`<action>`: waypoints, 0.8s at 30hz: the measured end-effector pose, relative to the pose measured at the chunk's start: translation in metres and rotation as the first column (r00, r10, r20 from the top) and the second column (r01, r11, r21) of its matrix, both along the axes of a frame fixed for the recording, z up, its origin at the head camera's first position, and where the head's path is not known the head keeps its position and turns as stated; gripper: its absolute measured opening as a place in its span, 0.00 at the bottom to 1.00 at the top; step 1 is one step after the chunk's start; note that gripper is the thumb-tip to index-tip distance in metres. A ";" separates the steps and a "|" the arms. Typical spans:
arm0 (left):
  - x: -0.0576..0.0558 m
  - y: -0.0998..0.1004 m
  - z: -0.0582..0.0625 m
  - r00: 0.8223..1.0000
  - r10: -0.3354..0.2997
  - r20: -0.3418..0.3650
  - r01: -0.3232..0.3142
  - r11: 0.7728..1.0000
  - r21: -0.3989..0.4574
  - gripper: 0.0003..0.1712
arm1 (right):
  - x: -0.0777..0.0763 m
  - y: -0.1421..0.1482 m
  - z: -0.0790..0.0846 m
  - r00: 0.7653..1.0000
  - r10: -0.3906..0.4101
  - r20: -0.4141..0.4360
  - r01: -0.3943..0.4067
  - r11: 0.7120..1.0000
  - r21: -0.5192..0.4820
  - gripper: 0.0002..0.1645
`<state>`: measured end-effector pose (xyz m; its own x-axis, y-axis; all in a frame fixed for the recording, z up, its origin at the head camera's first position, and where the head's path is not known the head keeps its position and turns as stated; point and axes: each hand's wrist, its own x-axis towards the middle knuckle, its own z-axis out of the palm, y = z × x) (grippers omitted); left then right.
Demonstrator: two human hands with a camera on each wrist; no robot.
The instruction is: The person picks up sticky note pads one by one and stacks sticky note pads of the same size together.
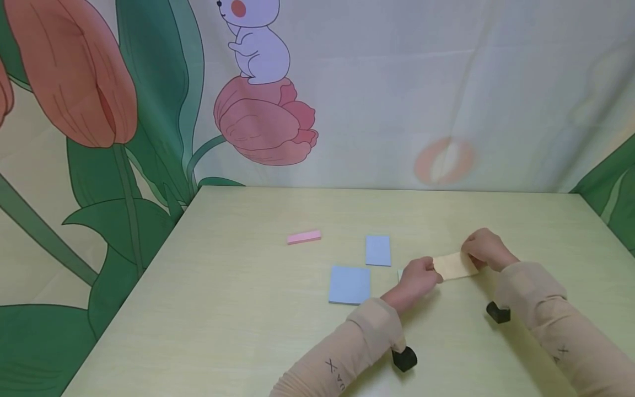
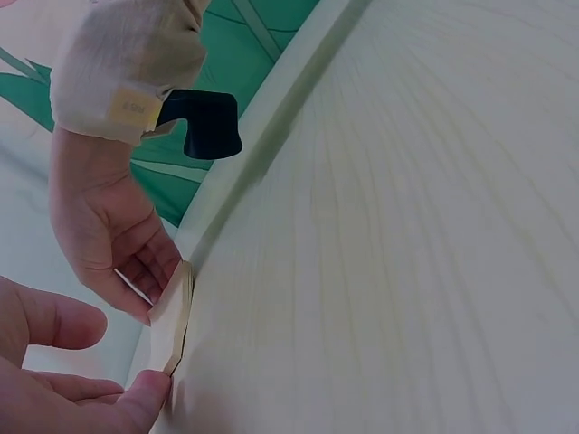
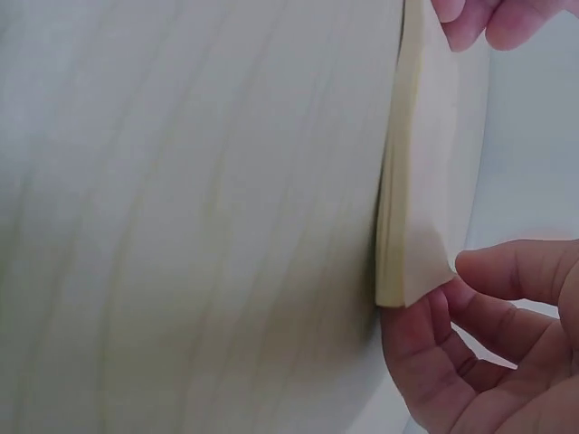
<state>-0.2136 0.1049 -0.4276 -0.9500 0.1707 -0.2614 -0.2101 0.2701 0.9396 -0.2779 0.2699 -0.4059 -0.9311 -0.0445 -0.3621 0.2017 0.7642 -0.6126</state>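
Note:
A cream sticky note pad [image 1: 452, 267] lies long side across between my two hands, low over the table. My left hand [image 1: 415, 279] pinches its left end with the fingertips; in the left wrist view a fingertip presses at the pad's near corner. At the other end my right hand [image 1: 488, 249] grips the pad, fingers beneath and thumb at the corner of the top sheet. That corner curls up slightly in the right wrist view, where the stacked layers of the pad [image 3: 398, 199] show along its edge.
Left of my hands lie a larger blue sticky note pad [image 1: 349, 285], a smaller blue pad [image 1: 378, 250] behind it and a narrow pink pad [image 1: 304, 237]. A pale green edge [image 1: 399, 273] peeks out beside my left hand, mostly hidden. A printed curtain [image 1: 377, 110] hangs behind the table.

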 end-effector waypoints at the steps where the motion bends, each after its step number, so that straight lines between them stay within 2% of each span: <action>1: 0.000 0.000 0.000 1.000 0.006 -0.005 -0.006 1.000 0.000 0.21 | 0.000 -0.001 0.000 1.000 -0.008 0.007 0.009 1.000 -0.007 0.17; 8: -0.002 -0.001 -0.001 0.999 0.026 -0.041 -0.027 0.999 -0.025 0.12 | 0.002 -0.002 -0.002 1.000 -0.024 0.018 0.025 0.999 -0.023 0.16; 12: -0.003 -0.002 -0.001 0.998 0.018 -0.067 -0.022 0.998 -0.061 0.03 | 0.003 -0.001 -0.004 1.000 -0.019 0.021 0.020 0.999 -0.046 0.15; 16: -0.003 -0.003 0.000 0.994 -0.007 -0.106 -0.005 0.994 -0.111 0.11 | 0.003 0.000 -0.004 1.000 -0.013 0.018 0.014 0.998 -0.064 0.14; 20: -0.004 -0.004 0.001 0.993 -0.022 -0.116 0.007 0.991 -0.133 0.05 | 0.003 0.000 -0.003 0.999 -0.020 0.038 0.023 0.998 -0.065 0.13; 24: -0.004 -0.004 0.000 0.995 -0.030 -0.100 0.016 0.990 -0.138 0.24 | 0.003 0.001 -0.003 0.998 -0.025 0.061 0.030 0.996 -0.080 0.12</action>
<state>-0.2177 0.1005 -0.4272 -0.9691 0.1618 -0.1860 -0.1075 0.4015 0.9095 -0.2745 0.2705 -0.4087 -0.9089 -0.0508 -0.4138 0.2603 0.7062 -0.6584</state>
